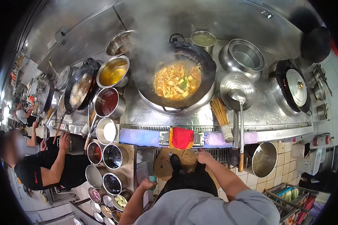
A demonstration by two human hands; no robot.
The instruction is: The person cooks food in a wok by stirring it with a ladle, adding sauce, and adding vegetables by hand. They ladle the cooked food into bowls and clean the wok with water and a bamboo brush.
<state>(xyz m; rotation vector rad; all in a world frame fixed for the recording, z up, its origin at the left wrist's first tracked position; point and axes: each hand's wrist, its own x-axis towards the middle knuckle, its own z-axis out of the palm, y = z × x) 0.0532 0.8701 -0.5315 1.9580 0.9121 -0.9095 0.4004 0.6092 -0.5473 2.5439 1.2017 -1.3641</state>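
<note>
My left hand point(148, 184) is closed round a small green item point(153, 179), its kind unclear, beside the cart of pots. Below the stove's front edge, my right hand point(203, 156) has its fingers curled; what they grip, if anything, is hidden. In front of me a large black wok point(206, 80) steams over the burner, filled with noodles point(176, 80) in orange broth. A red cloth point(182, 138) hangs at the middle of the stove's edge, above and between my hands.
Right of the wok lie a bamboo brush point(219, 112), a perforated strainer point(229, 84) and a ladle point(241, 123). Pots of oil point(113, 76) and red sauce point(106, 102) stand left. A co-worker point(45, 165) stands at another wok point(80, 90) on the left.
</note>
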